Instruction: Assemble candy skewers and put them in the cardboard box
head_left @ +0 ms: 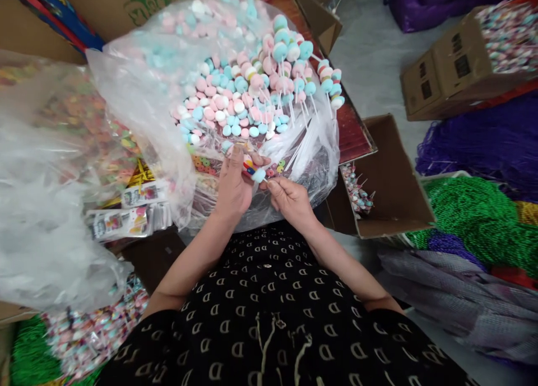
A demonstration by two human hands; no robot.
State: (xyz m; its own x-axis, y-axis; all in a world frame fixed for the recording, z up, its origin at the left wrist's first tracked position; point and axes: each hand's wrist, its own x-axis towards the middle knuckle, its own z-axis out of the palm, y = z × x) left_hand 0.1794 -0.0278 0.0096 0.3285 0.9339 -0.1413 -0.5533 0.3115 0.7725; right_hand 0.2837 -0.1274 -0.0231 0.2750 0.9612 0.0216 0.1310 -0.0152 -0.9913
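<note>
The right hand pinches a white stick just below a blue candy; the left hand grips a multicoloured piece beside it. The stick seems partly threaded; any push calls for alignment. Beyond lie loose candies, then candy skewers.

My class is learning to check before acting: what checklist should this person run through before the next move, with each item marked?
1. Left hand steadies the candy piece: ok, fingers closed around it.
2. Right hand grips the stick: ok, pinched at the lower end.
3. All candies on the stick counted: cannot tell, the left fingers hide part.
4. Spare sticks close by: ok, a bunch lies just beyond the right hand.
5. Loose candies sorted by colour: not ok, pink, white and blue are mixed.
6. Cardboard box at right open: ok.
</note>
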